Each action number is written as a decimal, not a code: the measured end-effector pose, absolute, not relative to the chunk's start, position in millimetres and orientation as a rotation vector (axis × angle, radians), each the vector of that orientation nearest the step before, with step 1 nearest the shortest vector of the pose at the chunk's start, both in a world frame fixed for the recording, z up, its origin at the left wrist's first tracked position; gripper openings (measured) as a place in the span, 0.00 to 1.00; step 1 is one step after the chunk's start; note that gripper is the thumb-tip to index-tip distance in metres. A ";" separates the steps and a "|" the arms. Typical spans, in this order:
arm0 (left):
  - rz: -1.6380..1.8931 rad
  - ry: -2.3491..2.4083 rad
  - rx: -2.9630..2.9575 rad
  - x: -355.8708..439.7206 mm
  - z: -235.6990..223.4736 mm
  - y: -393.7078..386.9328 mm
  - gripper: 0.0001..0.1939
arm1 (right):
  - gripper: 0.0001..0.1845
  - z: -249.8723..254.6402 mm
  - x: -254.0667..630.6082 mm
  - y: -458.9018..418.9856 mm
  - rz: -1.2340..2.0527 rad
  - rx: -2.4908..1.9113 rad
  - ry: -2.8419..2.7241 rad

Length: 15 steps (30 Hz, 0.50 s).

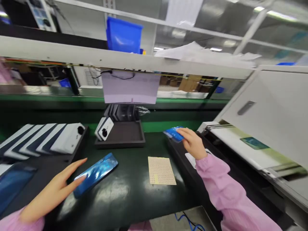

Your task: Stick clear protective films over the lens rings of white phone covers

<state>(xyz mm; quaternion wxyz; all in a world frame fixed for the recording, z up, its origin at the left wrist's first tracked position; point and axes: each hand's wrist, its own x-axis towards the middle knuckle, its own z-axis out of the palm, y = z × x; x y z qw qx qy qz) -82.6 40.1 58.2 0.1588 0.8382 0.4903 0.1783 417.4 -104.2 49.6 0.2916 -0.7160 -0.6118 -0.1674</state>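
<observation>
My left hand (56,189) reaches in from the lower left with its fingers stretched out flat. Its fingertips rest on the near end of a blue glossy phone (96,173) lying face down on the dark bench. My right hand (193,142) is further away on the right, its fingers closed round a small blue film piece (173,133) held above a dark tray edge (178,154). Both arms wear pink sleeves.
A beige sheet of small stickers (161,170) lies between the hands. White phones (43,139) lean in a row at left. A dark tray (122,134) behind holds a white phone (104,128). A white machine with open lid (269,118) stands at right.
</observation>
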 end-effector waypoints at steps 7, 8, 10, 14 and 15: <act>0.342 1.301 2.290 -58.4 42.8 47.0 0.34 | 0.14 33.5 220.2 -63.2 0.476 -1.199 -1.467; 0.378 1.321 2.275 -63.7 36.8 43.7 0.34 | 0.12 27.3 205.1 -53.9 0.643 -1.162 -1.280; 0.475 1.365 2.279 -76.3 22.4 35.3 0.37 | 0.14 15.0 186.5 -36.0 0.919 -1.085 -1.021; 0.497 1.340 2.359 -89.3 -11.1 21.3 0.44 | 0.16 -1.4 173.2 -16.8 1.018 -1.067 -0.947; 0.474 1.338 2.381 -88.4 -18.5 19.7 0.44 | 0.16 -3.2 170.3 -16.1 0.971 -1.082 -0.955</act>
